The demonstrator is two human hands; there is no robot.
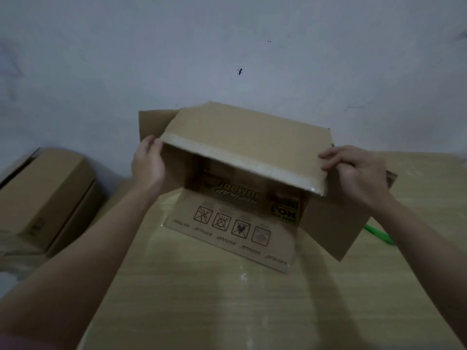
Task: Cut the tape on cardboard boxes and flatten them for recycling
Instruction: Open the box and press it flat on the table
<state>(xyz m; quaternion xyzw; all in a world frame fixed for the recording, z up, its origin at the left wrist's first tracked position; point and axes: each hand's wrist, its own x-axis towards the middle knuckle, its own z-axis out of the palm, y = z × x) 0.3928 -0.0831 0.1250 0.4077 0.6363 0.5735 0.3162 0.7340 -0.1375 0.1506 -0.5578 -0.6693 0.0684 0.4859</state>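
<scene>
Now | both arms reach forward | left hand (147, 161) grips box (242, 137) left edge | right hand (358, 170) pinches raised flap's right corner | box at tabletop (227, 299) far edge

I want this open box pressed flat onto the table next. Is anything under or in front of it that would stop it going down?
Nothing visible does. The open cardboard box lies on its side on the wooden table, held by the left hand and right hand. The green tool lies beyond its right flap; the second box sits far left.
</scene>
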